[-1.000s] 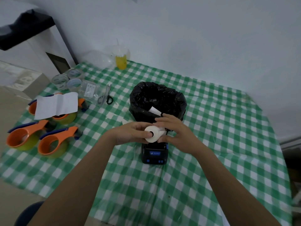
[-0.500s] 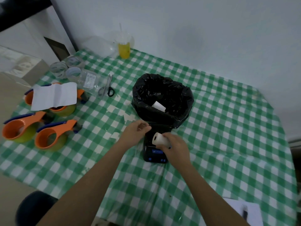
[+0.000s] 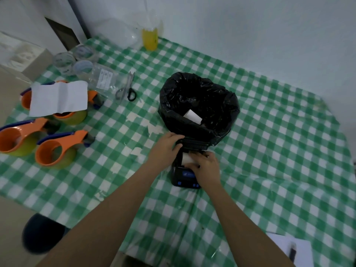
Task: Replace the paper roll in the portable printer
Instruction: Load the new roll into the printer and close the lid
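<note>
Two-handed, worked at the portable printer (image 3: 185, 180), set near the middle of the bench (image 3: 269, 151) on a green checked cloth. Held the open lid (image 3: 194, 144) back with the left hand (image 3: 166, 149), fingers curled over its left corner, probably to stop a fall onto the compartment during loading. Pressed the paper roll (image 3: 187, 158) down into the open compartment with the right hand (image 3: 205, 166), fingers bent over the top of the white roll and closed on it. Judged as the seating step: roll lying across the compartment but partly hidden under the fingers, so could not tell whether fully down or with the loose end pulled out. Lid not yet closed.

Found the black bin bag (image 3: 200, 105) just beyond the printer, touching the raised lid or very close to it; perhaps a limit on opening the lid further back. Saw one small white tube (image 3: 192, 116) inside the bag, likely the used core. Placed so near, presumably, for easy dropping of waste.

Noted, well apart on the left, scissors (image 3: 127, 91), orange tape dispensers (image 3: 55, 149) and a white sheet (image 3: 58, 98) laid over the far one. Noted a yellow drink cup (image 3: 149, 38) at the far edge. Saw nothing between hands and printer.
</note>
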Tool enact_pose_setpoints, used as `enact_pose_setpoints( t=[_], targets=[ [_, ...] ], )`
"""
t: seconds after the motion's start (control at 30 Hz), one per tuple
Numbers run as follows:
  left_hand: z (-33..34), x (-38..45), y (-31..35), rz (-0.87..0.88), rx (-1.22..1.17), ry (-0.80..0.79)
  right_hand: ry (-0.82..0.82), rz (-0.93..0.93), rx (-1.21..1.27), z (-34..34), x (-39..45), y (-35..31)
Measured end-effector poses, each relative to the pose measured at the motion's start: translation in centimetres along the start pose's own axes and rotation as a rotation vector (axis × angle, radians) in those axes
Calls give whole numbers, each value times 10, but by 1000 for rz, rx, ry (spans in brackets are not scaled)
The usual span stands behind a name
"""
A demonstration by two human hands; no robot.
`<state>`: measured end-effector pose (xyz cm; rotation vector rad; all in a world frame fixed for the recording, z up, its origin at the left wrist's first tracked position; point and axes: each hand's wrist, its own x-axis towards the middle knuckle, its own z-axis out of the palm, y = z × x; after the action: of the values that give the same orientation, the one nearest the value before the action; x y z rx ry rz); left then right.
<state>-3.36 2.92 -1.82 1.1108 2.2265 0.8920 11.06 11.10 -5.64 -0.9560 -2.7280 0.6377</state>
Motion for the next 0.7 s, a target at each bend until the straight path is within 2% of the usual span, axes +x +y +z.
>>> enact_pose_setpoints(
  t=[0.17, 0.3, 0.47, 0.7],
  targets=[
    [2, 3, 1, -24, -7, 18, -81, -63, -65, 1, 1, 5],
    [2, 4, 3, -33, -1, 15, -5, -83, -144, -2, -4, 5],
    [1, 3, 5, -31, 28, 6, 65, -62, -130, 2, -7, 5],
    [1, 1, 6, -36, 50, -12, 5, -55, -150, 2, -6, 1]
  ],
)
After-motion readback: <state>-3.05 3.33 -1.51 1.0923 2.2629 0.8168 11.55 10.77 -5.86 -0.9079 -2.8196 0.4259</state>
